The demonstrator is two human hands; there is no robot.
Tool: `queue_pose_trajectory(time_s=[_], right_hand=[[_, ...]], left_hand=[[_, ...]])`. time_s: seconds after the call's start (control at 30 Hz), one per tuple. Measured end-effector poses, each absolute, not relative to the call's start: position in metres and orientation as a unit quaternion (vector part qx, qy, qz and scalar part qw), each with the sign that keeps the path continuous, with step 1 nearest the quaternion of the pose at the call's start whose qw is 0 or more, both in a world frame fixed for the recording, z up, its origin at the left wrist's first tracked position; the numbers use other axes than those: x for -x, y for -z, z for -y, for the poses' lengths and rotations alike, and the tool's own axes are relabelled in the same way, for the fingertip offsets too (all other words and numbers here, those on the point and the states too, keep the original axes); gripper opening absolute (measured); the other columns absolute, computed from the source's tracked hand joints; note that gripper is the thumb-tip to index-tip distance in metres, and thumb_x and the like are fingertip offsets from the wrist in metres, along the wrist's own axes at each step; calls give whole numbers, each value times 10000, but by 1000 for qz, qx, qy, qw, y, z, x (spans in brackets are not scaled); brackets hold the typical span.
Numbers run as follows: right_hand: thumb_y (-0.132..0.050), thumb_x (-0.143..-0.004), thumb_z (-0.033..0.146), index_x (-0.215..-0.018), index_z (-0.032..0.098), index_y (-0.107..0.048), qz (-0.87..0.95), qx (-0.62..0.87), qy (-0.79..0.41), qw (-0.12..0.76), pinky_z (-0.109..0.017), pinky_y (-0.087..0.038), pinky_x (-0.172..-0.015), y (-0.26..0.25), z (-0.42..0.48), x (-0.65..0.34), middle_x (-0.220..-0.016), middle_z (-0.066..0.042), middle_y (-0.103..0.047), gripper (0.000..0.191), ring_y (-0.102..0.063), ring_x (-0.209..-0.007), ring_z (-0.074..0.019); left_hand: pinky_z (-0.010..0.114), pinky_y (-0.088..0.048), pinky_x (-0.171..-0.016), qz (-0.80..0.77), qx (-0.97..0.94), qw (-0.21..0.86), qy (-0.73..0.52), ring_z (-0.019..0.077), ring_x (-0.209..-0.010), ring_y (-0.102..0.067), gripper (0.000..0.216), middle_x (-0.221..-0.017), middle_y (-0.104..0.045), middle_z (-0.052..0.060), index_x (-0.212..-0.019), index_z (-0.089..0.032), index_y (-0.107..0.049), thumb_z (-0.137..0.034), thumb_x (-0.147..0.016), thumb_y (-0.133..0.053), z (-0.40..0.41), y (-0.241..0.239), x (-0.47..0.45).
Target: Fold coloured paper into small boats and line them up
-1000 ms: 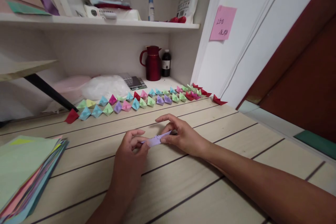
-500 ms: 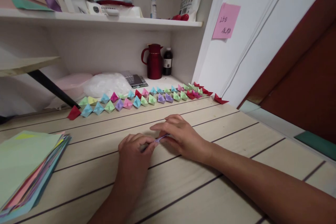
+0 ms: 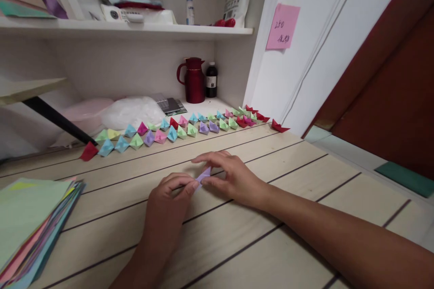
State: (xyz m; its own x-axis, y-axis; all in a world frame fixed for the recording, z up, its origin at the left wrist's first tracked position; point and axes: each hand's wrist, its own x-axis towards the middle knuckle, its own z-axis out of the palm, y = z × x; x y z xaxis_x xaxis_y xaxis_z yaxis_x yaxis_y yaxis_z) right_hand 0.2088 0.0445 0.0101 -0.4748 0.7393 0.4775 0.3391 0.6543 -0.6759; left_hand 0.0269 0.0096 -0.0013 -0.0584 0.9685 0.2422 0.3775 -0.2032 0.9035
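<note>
A small folded piece of purple paper (image 3: 204, 175) is pinched between the thumb and fingers of my left hand (image 3: 172, 194), above the table's middle. My right hand (image 3: 233, 176) meets the same paper from the other side, its thumb against the lower edge. The right index finger stretches out above the paper, and some of the other right fingers are hidden behind. Beyond both hands, several small folded paper boats stand in two rows, among them a red paper boat (image 3: 88, 151) at the left end and a purple paper boat (image 3: 204, 128).
A stack of coloured paper sheets (image 3: 30, 216) lies at the left on the slatted wooden table (image 3: 237, 239). Behind the boats stand a red jug (image 3: 195, 81), a dark bottle (image 3: 211, 82) and a white plastic bag (image 3: 134, 113). A shelf (image 3: 135, 29) runs above.
The purple paper has turned, so a broader face shows instead of a thin edge. My right thumb and index finger have spread a little. The whole view has shifted slightly.
</note>
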Motion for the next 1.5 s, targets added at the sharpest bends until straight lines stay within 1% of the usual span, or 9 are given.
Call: queue_pose_trajectory(time_s=[0.2,0.33,0.47,0.67,1.0,1.17,1.23,1.4,1.5], right_hand=[[-620,-866,406,-1071,187,-607,625,338,-517,478,-297,-455,-778,-3,-49,-201,-807,-17,-634,301,-590,-796,-158],[-386,-959,528,-781,158,-607,653,279,-529,463,-301,-455,-800,-3,-43,-198,-794,-44,-615,466,-575,-788,-157],[-307,-976,545,-758,175,-563,702,270,-482,449,-291,-445,-800,-11,-35,-200,-801,-36,-598,500,-563,-802,-158],[-596,-843,534,-644,178,-515,703,338,-446,439,-236,-344,-567,-14,-34,-202,-629,37,-444,416,-407,-612,-110],[-713,-744,499,-752,164,-723,623,342,-522,470,-299,-487,-748,-7,-37,-198,-741,-36,-692,336,-626,-767,-183],[-459,-905,589,-934,174,-681,600,282,-573,481,-329,-470,-864,-7,-38,-196,-889,-54,-674,471,-620,-861,-170],[-444,-915,583,-896,168,-665,606,291,-566,478,-323,-467,-836,-5,-39,-196,-869,-52,-659,470,-606,-834,-165],[-737,-734,467,-714,172,-613,616,348,-516,484,-282,-437,-713,-4,-38,-196,-767,-14,-628,320,-560,-746,-155],[-740,-728,430,-630,173,-604,632,365,-464,502,-274,-417,-683,-10,-34,-197,-684,-1,-610,307,-543,-699,-147]], left_hand=[[299,-482,-711,-543,-432,472,-544,196,-748,-633,240,-750,-710,21,-778,-185,-740,-402,-677,-732,-6,0,-33],[347,-511,-720,-478,-398,562,-545,224,-760,-665,195,-755,-725,32,-791,-218,-741,-373,-676,-717,-4,-1,-39],[338,-508,-701,-493,-380,568,-538,207,-710,-658,206,-715,-716,20,-750,-213,-727,-384,-640,-756,-5,2,-39],[271,-470,-656,-519,-428,502,-544,163,-687,-605,267,-722,-689,22,-683,-170,-725,-412,-593,-795,-8,14,-39],[258,-483,-710,-527,-492,411,-558,176,-767,-624,165,-753,-697,16,-619,-188,-716,-346,-638,-759,-3,6,-42],[292,-481,-696,-548,-415,469,-554,177,-705,-620,276,-702,-693,16,-766,-174,-750,-412,-629,-773,-6,12,-37],[285,-468,-702,-552,-406,475,-552,172,-712,-610,292,-689,-685,9,-789,-175,-753,-414,-624,-782,-5,11,-37],[241,-421,-671,-551,-415,466,-555,138,-693,-549,256,-679,-655,-14,-776,-172,-760,-368,-615,-802,0,1,-41],[233,-416,-688,-542,-423,474,-550,136,-706,-539,242,-679,-647,-22,-788,-179,-761,-363,-634,-794,2,-2,-42]])
